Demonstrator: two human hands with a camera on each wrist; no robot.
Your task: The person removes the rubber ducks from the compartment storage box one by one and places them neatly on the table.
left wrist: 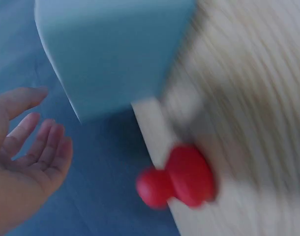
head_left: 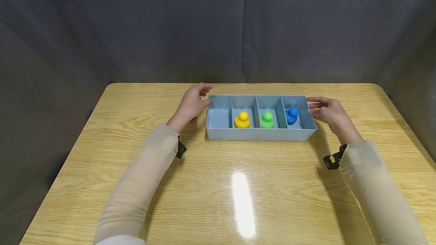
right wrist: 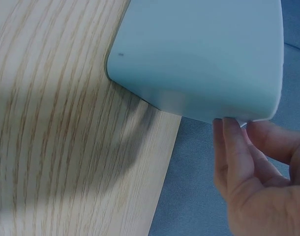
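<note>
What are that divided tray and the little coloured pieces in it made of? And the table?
The tray looks like matte pale-blue plastic: smooth thin walls, rounded corners. The yellow piece, green piece and blue piece seem smooth moulded plastic or rubber, uniformly coloured. The table shows glossy wood grain, possibly laminate, with a lamp's glare.

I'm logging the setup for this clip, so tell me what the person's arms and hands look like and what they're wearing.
Both arms are covered by long, close-fitting beige sleeves reaching to the wrists. The left hand and right hand are bare: no gloves, and no rings that can be seen. A small black device is strapped at each wrist; the right wrist device carries a yellow marking.
</note>
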